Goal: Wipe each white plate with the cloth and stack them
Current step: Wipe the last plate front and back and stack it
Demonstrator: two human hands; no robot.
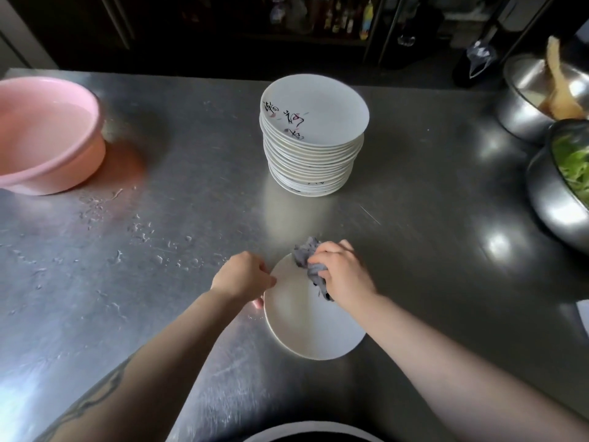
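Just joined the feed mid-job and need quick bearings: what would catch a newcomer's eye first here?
The tall stack of white plates at the centre of the steel counter, its top plate marked with brush lettering. Nearer the camera, the left hand grips the rim of a single white plate while the right hand rubs a grey cloth on it. A pink basin sits far left.

One white plate (306,320) lies alone at lower centre of the frame, and one tall stack of plates (312,148) stands at upper centre — too many thin rims to count exactly. There is one grey cloth (310,266), one pink basin (44,135) at upper left, two steel bowls (522,90) at the right edge — and two hands (245,275).
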